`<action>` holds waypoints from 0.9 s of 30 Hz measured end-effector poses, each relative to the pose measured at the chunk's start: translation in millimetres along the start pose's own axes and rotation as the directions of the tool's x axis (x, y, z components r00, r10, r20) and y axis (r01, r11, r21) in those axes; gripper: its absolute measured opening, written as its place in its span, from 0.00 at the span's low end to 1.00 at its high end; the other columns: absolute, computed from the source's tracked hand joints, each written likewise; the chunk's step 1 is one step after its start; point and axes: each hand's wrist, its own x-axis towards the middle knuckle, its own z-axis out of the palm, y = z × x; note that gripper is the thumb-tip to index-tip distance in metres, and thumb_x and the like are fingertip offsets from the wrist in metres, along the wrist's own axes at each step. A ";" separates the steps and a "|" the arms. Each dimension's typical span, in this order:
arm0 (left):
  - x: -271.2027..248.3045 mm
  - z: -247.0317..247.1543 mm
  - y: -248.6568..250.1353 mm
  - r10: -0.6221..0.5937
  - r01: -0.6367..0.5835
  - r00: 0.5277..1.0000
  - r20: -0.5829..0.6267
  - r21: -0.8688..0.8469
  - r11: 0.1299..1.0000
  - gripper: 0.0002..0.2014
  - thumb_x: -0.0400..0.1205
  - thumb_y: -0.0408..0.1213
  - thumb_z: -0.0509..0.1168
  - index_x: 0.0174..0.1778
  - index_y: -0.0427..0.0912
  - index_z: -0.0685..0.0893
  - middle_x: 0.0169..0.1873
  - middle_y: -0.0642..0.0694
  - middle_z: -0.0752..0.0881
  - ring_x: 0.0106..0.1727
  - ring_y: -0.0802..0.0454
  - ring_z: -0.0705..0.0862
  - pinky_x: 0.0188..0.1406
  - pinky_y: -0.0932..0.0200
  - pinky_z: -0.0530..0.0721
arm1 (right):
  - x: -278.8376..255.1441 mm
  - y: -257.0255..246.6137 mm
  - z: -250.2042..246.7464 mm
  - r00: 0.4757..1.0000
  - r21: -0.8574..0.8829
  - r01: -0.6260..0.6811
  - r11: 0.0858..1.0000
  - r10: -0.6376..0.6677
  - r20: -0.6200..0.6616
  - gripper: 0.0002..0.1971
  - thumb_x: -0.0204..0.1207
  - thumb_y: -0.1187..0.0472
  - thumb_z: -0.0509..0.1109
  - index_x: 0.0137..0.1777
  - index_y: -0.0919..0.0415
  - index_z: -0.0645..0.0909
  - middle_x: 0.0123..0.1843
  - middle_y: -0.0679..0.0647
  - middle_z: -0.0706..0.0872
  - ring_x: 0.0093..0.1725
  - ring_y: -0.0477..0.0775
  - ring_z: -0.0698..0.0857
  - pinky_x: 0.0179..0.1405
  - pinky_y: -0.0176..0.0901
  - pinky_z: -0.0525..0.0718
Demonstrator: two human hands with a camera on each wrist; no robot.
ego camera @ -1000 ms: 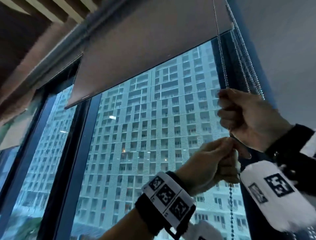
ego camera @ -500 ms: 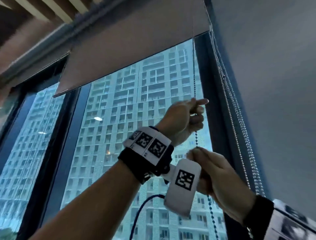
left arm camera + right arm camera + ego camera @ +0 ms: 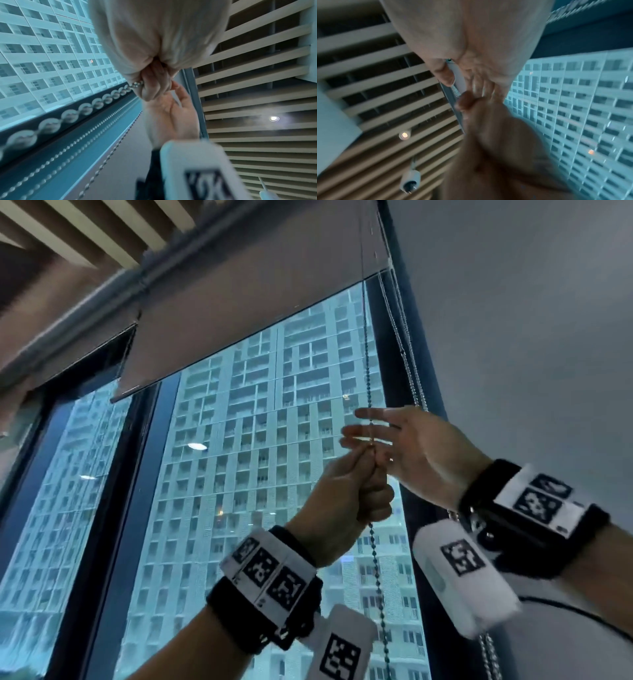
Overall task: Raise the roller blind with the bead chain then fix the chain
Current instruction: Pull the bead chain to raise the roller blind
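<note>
The grey roller blind (image 3: 239, 313) hangs high on the window, its bottom bar slanting from lower left to upper right. A bead chain (image 3: 367, 354) drops from its right end. My left hand (image 3: 368, 474) grips this chain in a fist, and the chain runs on below it. Just above, my right hand (image 3: 375, 433) is spread with straight fingers, the chain crossing them. In the left wrist view the beads (image 3: 96, 102) come out of my curled left hand (image 3: 154, 83), with the right hand's open palm (image 3: 171, 119) beyond. The right wrist view is blurred: right hand (image 3: 471, 75), left fist (image 3: 488, 128).
More bead chains (image 3: 407, 364) hang along the dark window frame (image 3: 385, 371) at the right, next to a grey wall (image 3: 513, 337). A second blind (image 3: 68, 344) covers the window to the left. A slatted ceiling (image 3: 85, 231) is overhead.
The blind's bottom bar has risen. My left hand has pulled the chain down. My right hand, which pinched the chain below half a second ago, has let go and moved up above the left.
</note>
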 end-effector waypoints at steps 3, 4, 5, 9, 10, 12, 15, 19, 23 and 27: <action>-2.7 9.3 5.6 0.001 -0.002 0.999 0.033 0.033 0.999 0.11 0.89 0.34 0.47 0.43 0.39 0.71 0.20 0.54 0.61 0.24 0.56 0.54 0.27 0.63 0.54 | 11.8 -15.1 18.0 1.000 0.029 -0.008 1.000 0.008 -0.012 0.17 0.87 0.54 0.54 0.59 0.65 0.79 0.32 0.52 0.83 0.27 0.47 0.79 0.28 0.35 0.67; -3.8 11.8 7.6 0.006 -0.008 0.999 0.040 0.053 0.999 0.10 0.88 0.34 0.48 0.44 0.39 0.71 0.20 0.54 0.62 0.24 0.56 0.54 0.30 0.60 0.54 | 13.9 -16.7 20.5 1.000 0.057 0.008 0.998 -0.008 -0.012 0.17 0.88 0.55 0.53 0.56 0.65 0.79 0.27 0.50 0.79 0.22 0.45 0.74 0.24 0.34 0.66; -6.0 13.3 9.3 0.007 -0.010 0.999 0.044 0.072 0.997 0.10 0.88 0.33 0.48 0.44 0.39 0.71 0.20 0.54 0.63 0.22 0.58 0.56 0.29 0.61 0.54 | 14.8 -17.5 22.2 1.000 0.088 0.027 0.996 -0.026 -0.009 0.16 0.88 0.57 0.53 0.54 0.66 0.79 0.24 0.49 0.76 0.20 0.44 0.70 0.21 0.34 0.66; -15.1 11.1 19.1 0.006 -0.013 0.999 0.050 0.134 0.991 0.13 0.89 0.33 0.47 0.40 0.38 0.71 0.21 0.51 0.60 0.21 0.57 0.55 0.21 0.66 0.57 | 16.8 -27.3 28.7 1.000 0.157 0.011 0.988 -0.009 -0.014 0.14 0.87 0.57 0.56 0.51 0.66 0.79 0.24 0.50 0.75 0.19 0.45 0.70 0.17 0.34 0.71; -16.4 10.8 21.3 0.007 -0.015 0.999 0.046 0.163 0.986 0.14 0.89 0.34 0.47 0.40 0.37 0.72 0.22 0.48 0.58 0.24 0.54 0.52 0.24 0.64 0.56 | 17.8 -30.2 31.6 1.000 0.202 0.003 0.979 0.002 -0.024 0.15 0.87 0.56 0.55 0.50 0.65 0.79 0.23 0.49 0.74 0.18 0.45 0.69 0.16 0.34 0.70; -18.7 10.6 25.8 0.002 -0.013 0.999 0.052 0.223 0.975 0.11 0.89 0.35 0.49 0.47 0.35 0.74 0.27 0.43 0.57 0.31 0.45 0.50 0.30 0.57 0.55 | 18.8 -33.4 38.8 0.997 0.245 0.048 0.968 -0.032 -0.067 0.15 0.88 0.57 0.54 0.45 0.63 0.77 0.17 0.47 0.68 0.15 0.43 0.63 0.12 0.32 0.62; -21.5 8.4 33.8 -0.066 0.037 0.995 0.080 0.324 0.945 0.13 0.88 0.32 0.50 0.45 0.32 0.77 0.30 0.39 0.65 0.28 0.49 0.63 0.30 0.62 0.68 | 9.8 -30.1 43.6 0.982 0.141 0.161 0.977 -0.144 -0.122 0.15 0.88 0.62 0.52 0.42 0.61 0.75 0.16 0.44 0.63 0.13 0.40 0.59 0.09 0.29 0.57; -17.6 -4.5 56.1 -0.139 0.115 0.990 0.040 0.369 0.923 0.15 0.85 0.29 0.50 0.54 0.25 0.80 0.48 0.29 0.88 0.51 0.32 0.88 0.56 0.45 0.86 | -21.2 -15.4 31.5 0.981 -0.031 0.169 0.985 -0.171 -0.090 0.15 0.88 0.58 0.54 0.43 0.60 0.76 0.20 0.45 0.62 0.17 0.41 0.59 0.12 0.30 0.59; -1.4 -3.7 74.6 -0.041 0.045 0.998 -0.044 0.100 0.994 0.20 0.87 0.37 0.49 0.65 0.26 0.76 0.62 0.26 0.83 0.58 0.31 0.86 0.63 0.43 0.83 | -60.6 21.0 29.2 0.994 -0.175 0.096 0.980 -0.105 -0.041 0.13 0.85 0.56 0.58 0.46 0.64 0.78 0.25 0.49 0.58 0.22 0.44 0.56 0.16 0.32 0.56; 17.5 14.6 78.7 -0.055 0.058 0.996 -0.067 0.034 0.998 0.17 0.87 0.39 0.54 0.66 0.29 0.72 0.48 0.31 0.85 0.39 0.42 0.87 0.38 0.54 0.89 | -77.5 42.8 27.1 0.997 -0.216 0.057 0.975 -0.066 -0.038 0.13 0.83 0.56 0.59 0.42 0.63 0.78 0.25 0.49 0.58 0.23 0.45 0.56 0.19 0.35 0.53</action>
